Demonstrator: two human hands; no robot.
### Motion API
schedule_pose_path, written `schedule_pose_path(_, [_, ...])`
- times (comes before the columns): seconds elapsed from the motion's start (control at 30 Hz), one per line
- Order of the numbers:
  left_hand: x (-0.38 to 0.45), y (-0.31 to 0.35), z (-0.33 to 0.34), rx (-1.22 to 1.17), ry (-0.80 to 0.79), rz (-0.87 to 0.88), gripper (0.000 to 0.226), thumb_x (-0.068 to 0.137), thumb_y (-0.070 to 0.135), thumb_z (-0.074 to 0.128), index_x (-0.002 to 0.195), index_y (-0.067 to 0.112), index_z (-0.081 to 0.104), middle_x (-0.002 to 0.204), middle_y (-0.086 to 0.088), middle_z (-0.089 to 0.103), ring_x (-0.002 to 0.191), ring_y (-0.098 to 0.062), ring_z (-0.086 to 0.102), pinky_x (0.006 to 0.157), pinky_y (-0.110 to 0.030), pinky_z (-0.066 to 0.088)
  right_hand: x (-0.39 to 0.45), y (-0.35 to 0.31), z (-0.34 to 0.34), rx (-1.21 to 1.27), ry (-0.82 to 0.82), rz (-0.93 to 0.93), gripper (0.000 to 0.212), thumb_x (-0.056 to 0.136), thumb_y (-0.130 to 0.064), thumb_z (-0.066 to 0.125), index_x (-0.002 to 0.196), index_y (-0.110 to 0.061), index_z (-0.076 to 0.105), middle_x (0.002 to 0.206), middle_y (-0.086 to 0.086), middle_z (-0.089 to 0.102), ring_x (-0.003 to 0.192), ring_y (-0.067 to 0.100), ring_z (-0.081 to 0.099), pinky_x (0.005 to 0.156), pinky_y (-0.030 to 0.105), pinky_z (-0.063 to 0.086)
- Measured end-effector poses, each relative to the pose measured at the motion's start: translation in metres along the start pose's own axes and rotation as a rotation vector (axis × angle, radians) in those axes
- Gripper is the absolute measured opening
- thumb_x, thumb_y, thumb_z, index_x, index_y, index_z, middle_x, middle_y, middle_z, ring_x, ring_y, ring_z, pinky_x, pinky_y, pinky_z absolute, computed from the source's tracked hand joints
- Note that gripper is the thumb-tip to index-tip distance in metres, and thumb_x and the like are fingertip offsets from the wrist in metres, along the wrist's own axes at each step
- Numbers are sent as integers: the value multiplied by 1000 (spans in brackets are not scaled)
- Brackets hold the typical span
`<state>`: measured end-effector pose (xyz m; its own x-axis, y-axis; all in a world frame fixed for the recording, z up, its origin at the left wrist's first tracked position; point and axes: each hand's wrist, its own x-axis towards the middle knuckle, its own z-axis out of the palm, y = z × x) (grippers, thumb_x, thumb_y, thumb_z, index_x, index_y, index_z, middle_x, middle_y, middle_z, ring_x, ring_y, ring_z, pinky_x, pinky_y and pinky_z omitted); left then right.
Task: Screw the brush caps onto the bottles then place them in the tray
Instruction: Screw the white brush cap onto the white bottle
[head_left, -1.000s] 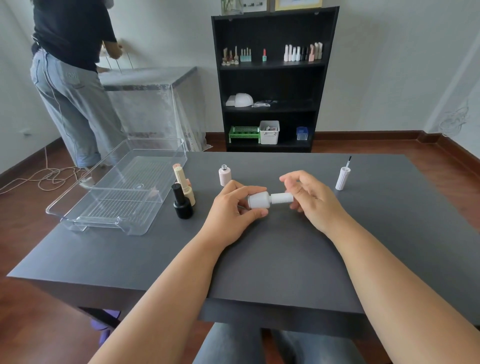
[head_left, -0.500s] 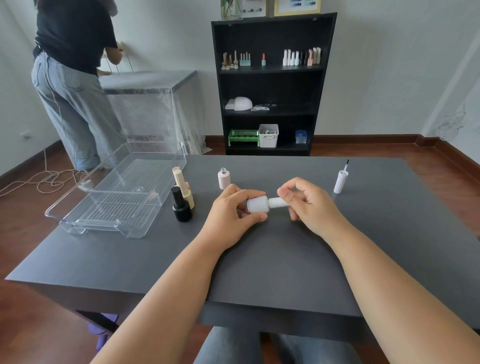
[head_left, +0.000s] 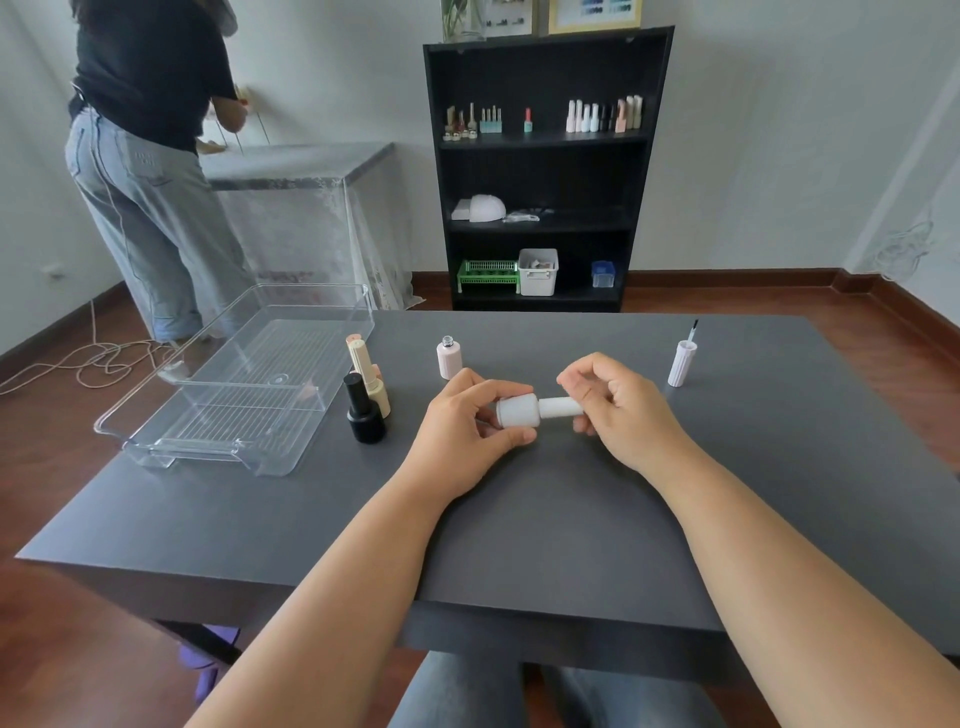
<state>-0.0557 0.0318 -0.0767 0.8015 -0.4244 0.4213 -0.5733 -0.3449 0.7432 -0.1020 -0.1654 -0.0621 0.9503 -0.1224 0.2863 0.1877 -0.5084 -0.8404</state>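
A white bottle lies sideways in the air just above the middle of the dark table, its white cap pointing to the right. The left hand is closed around the bottle's body, thumb underneath and fingers over the top. The right hand is closed on the cap, pinching its far end between thumb and fingertips.

Behind the hands, a pink bottle stands upright with its neck uncovered. Well off to the right, a loose pink cap stands on its top with the brush pointing up. To the left of the hands, a black bottle with its cap on stands upright, and just beside it, touching or nearly so, a beige bottle with a tall cap leans a little. A small peach-coloured thing sits behind these two, mostly hidden.

The clear plastic tray rests on the table's left corner, partly hanging past the edge, with nothing in it.

Farther back, a black shelf stands against the wall, and a second person stands at a covered side table, facing away.
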Motion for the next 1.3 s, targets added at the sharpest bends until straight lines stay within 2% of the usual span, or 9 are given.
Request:
schedule_pose_path(0.07, [0, 0, 0, 6, 8, -2, 44, 71, 20, 85, 110, 32, 69, 97, 1, 55, 77, -6, 57, 69, -12, 49, -1, 0, -1, 24, -27, -14, 21, 98, -42, 43, 93, -34, 63, 73, -8, 64, 64, 2, 57, 70, 26, 49])
schedule_pose_path(0.2, [1, -1, -1, 5, 36, -7, 42, 72, 22, 84, 109, 34, 68, 95, 1, 54, 75, -8, 57, 70, -13, 50, -2, -3, -2, 56, -92, -141, 18, 90, -15, 64, 99, -30, 63, 103, -10, 57, 79, 3, 54, 74, 12, 44])
schedule_pose_path(0.3, [1, -1, 0, 6, 40, -6, 42, 71, 22, 84, 108, 35, 68, 96, 3, 54, 75, -9, 57, 69, -14, 50, -2, -3, 1, -42, -76, -148, 21, 86, -7, 66, 94, -26, 65, 96, 3, 62, 80, 17, 56, 74, 19, 47])
schedule_pose_path(0.4, [0, 0, 0, 4, 36, 1, 41, 71, 20, 84, 107, 33, 68, 97, 6, 54, 76, -8, 58, 69, -15, 51, -1, -2, 4, -49, -28, -117, 11, 91, -18, 61, 92, -28, 66, 80, 1, 64, 67, 8, 52, 62, 10, 41])
schedule_pose_path(0.53, [-1, 1, 0, 27, 36, 28, 41, 72, 19, 83, 108, 30, 68, 97, 8, 52, 76, -8, 58, 67, -12, 49, 1, -1, 9, -91, -37, -93, 13, 97, -26, 51, 91, -28, 62, 67, -3, 58, 59, 7, 48, 56, 17, 38])
schedule_pose_path(0.83, [-5, 6, 1, 109, 75, 100, 36, 73, 20, 82, 105, 25, 67, 95, 8, 52, 77, -9, 57, 68, -16, 50, -1, -6, 13, -58, 29, -81, 17, 96, -25, 53, 88, -14, 63, 65, -1, 57, 55, 4, 45, 52, 13, 35])
schedule_pose_path(1.0, [-6, 6, 5, 165, 98, 1, 30, 75, 29, 77, 98, 34, 59, 97, 17, 57, 85, -6, 56, 72, -32, 53, 2, -6, -3, 126, 366, -43, 14, 95, -23, 51, 91, -17, 63, 65, -8, 60, 56, -2, 54, 55, 10, 40])
schedule_pose_path(1.17, [-8, 2, -1, 182, 189, -135, 35, 79, 28, 71, 98, 40, 45, 94, 39, 54, 80, -5, 52, 62, -18, 36, 2, 8, -38, 205, 832, 55, 27, 81, -16, 49, 85, -43, 47, 60, -11, 54, 53, 8, 51, 54, 21, 40])
schedule_pose_path(1.3, [-8, 5, 0, 166, 230, -196, 37, 84, 29, 69, 96, 37, 34, 88, 24, 50, 89, -16, 48, 63, -14, 32, 5, 22, -53, 176, 919, 186, 31, 76, -15, 49, 103, -27, 43, 63, -14, 54, 56, 3, 53, 58, 26, 41])
